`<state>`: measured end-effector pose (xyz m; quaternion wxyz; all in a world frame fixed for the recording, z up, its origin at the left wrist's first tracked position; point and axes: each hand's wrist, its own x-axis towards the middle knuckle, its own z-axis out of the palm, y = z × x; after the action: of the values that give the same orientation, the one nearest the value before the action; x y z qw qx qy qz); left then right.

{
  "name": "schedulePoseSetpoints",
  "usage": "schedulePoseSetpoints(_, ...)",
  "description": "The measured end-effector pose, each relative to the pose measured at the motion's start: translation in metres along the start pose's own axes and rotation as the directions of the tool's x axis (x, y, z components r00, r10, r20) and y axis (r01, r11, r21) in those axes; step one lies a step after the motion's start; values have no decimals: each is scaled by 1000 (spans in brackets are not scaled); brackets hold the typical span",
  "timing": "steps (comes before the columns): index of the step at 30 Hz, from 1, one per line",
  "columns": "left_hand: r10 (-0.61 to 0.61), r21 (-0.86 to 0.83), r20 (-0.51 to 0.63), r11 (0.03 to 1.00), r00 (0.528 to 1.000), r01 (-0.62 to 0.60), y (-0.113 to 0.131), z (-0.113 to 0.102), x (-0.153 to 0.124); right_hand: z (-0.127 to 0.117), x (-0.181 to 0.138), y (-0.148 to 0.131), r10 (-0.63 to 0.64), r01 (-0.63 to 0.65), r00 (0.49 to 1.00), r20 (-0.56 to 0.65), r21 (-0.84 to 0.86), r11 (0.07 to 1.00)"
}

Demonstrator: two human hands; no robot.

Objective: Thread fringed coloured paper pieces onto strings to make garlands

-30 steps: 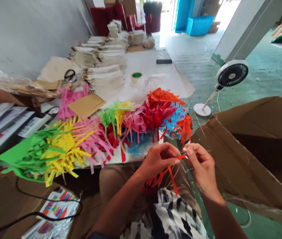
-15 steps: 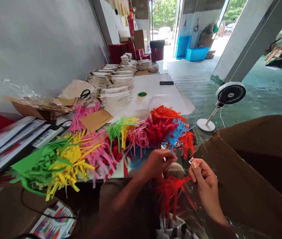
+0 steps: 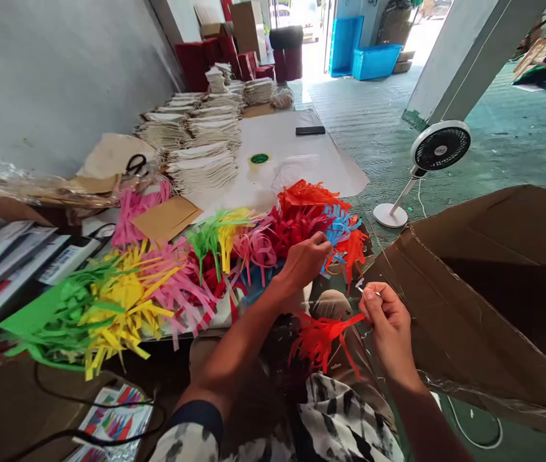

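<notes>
My right hand (image 3: 391, 321) pinches the twisted end of a red-orange paper tassel (image 3: 318, 340), with a small white strip (image 3: 360, 283) at its fingertips. The tassel's fringe hangs over my lap to the left. My left hand (image 3: 307, 260) is at the front of the tassel row, fingers bent and partly hidden against a light blue tassel (image 3: 341, 224); what they hold is unclear. Around it lie a dark red tassel (image 3: 296, 221) and orange-red tassels (image 3: 312, 192). Farther left are pink (image 3: 181, 282), yellow (image 3: 126, 301) and green (image 3: 68, 308) tassels.
Behind the tassels lie a brown envelope (image 3: 167, 219), a tape roll (image 3: 259, 159), a black phone (image 3: 310, 130), scissors (image 3: 136, 164) and stacks of whitish sheets (image 3: 203, 170). A white fan (image 3: 439, 151) stands on the floor to the right, near a large cardboard box (image 3: 446, 321).
My left hand has moved up and away from over my lap to the blue tassel. My right hand keeps hold of the red-orange tassel. The view has tilted down.
</notes>
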<state>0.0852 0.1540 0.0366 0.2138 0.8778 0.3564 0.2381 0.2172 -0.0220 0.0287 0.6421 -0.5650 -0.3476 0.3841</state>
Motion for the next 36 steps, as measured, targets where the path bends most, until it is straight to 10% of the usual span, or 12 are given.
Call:
schedulePoseSetpoints(3,-48,-347,-125,938,991,2,-9,-14,9,4,10,-2,-16,18,999,28,-59,998)
schedulePoseSetpoints(7,-286,-766,-58,628,957,141,-13,-37,20,16,33,-5,-55,66,993,102,-115,991)
schedulePoseSetpoints(14,-259,-980,-21,196,966,31,-5,-82,34,27,34,-15,-101,104,993,52,-47,994)
schedulePoseSetpoints(20,-94,-927,206,299,974,225,38,-73,-15,14,18,-36,-151,144,986,-73,-88,986)
schedulePoseSetpoints(27,-67,-880,380,281,923,383,65,-52,-75,16,5,-46,-142,162,981,134,-156,974)
schedulePoseSetpoints(36,-377,-874,132,392,917,287,69,-31,-107,25,-2,-37,-115,151,980,163,-229,962)
